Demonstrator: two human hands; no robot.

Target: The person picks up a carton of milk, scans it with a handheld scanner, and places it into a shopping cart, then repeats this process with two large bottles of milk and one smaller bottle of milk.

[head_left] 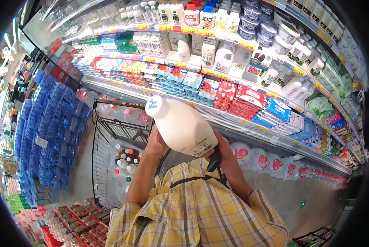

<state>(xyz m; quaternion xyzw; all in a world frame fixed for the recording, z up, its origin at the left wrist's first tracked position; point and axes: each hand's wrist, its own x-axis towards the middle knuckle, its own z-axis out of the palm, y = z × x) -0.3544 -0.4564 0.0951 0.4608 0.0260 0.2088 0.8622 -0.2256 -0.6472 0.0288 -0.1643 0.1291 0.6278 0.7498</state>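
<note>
A large white milk bottle (182, 125) is tilted in front of my chest, its white cap with blue print pointing up and left. My left hand (156, 145) supports its left side, with the fingers mostly hidden behind the bottle. Around the lower right end, by the printed label, my right hand (225, 153) is closed on the bottle. A black object (214, 160) hangs at that hand; I cannot make out what it is. Below and left of the bottle stands a black wire shopping cart (94, 164) holding several bottles (129, 160) with coloured caps.
Refrigerated shelves (174, 61) with milk bottles, cartons and yogurt packs curve across the front. Large clear water jugs (262, 161) line the floor beneath them. Stacked blue-wrapped bottle packs (52, 123) rise on the left. Boxed red-brown goods (79, 222) sit at the lower left.
</note>
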